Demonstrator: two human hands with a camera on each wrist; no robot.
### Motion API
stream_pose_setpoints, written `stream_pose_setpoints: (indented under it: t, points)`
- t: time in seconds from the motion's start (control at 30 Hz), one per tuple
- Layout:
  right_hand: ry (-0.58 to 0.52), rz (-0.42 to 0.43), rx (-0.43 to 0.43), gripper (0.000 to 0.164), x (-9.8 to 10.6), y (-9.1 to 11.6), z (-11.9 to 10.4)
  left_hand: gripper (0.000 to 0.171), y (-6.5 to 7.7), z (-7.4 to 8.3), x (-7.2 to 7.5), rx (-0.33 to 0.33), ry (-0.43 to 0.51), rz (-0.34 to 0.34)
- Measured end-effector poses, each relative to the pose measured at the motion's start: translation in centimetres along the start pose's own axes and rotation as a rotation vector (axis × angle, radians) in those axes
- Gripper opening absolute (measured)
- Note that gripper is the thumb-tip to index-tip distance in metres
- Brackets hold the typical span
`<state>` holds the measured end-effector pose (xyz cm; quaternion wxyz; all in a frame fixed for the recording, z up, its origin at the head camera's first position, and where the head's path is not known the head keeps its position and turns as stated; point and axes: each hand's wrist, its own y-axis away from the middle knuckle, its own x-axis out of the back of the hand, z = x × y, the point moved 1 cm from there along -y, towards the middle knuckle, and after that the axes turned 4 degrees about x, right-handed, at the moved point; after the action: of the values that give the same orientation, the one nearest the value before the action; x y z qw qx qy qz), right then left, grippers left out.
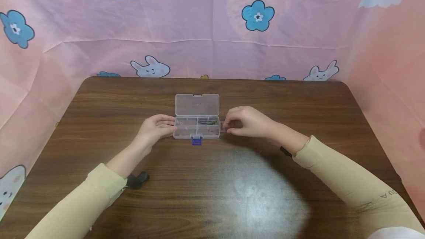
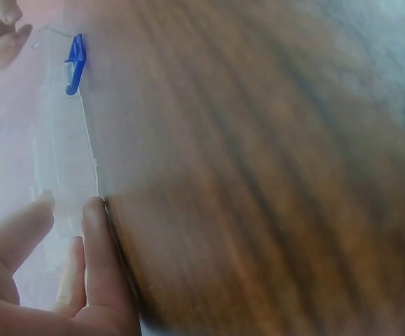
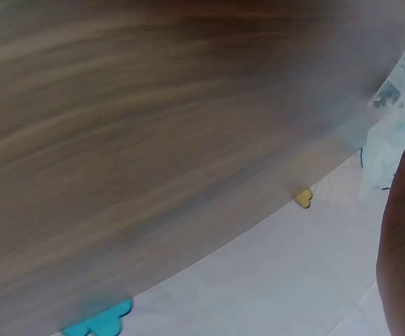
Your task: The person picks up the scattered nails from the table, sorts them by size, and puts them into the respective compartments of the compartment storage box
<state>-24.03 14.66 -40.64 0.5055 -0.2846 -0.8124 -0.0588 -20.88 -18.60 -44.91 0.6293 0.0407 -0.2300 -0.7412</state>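
Note:
A clear plastic compartment box (image 1: 186, 132) lies on the table with its lid (image 1: 197, 105) raised at the back and a blue latch (image 1: 196, 141) at the front. Several thin dark metal pins (image 1: 207, 122) fill its back right compartment. At the box's left end, my left hand (image 1: 154, 127) holds the wall between thumb and fingers. My right hand (image 1: 247, 121), fingers curled, pinches a small clear piece (image 1: 222, 127) beside the right end; its kind is too small to make out. The right wrist view catches only the edge of that hand.
The brown wooden table (image 1: 199, 202) runs back to a pink patterned cloth (image 1: 192, 58), which also hangs at both sides. A black object (image 1: 139, 180) shows beneath the left wrist, and another dark one (image 1: 286, 152) by the right wrist.

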Motion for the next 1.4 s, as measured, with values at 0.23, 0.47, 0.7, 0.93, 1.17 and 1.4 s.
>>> stream_pose_setpoints:
  t: [0.23,0.47,0.7,0.93,1.17,1.4]
  points:
    - [0.004,-0.027,-0.035,0.010,0.8,2.8,0.5,0.053,0.0,0.0,0.0,0.002,-0.004,-0.001]
    - [0.007,-0.058,-0.066,0.012,1.4,5.3,0.4,0.053,0.1,0.0,0.0,-0.002,-0.003,-0.002]
    - [0.007,-0.083,-0.097,0.013,1.4,7.2,0.4,0.054,0.1,0.0,0.0,0.004,-0.011,0.001]
    - [-0.026,-0.096,-0.114,0.014,1.0,8.6,0.8,0.053,0.1,0.0,0.0,-0.004,-0.001,-0.007]
    - [-0.026,-0.105,-0.104,0.015,0.6,9.5,1.0,0.053,0.1,0.0,0.0,-0.005,-0.006,-0.007]
    - [-0.029,-0.154,-0.140,0.013,0.4,9.9,0.9,0.051,0.1,0.1,-0.1,-0.008,0.023,-0.001]
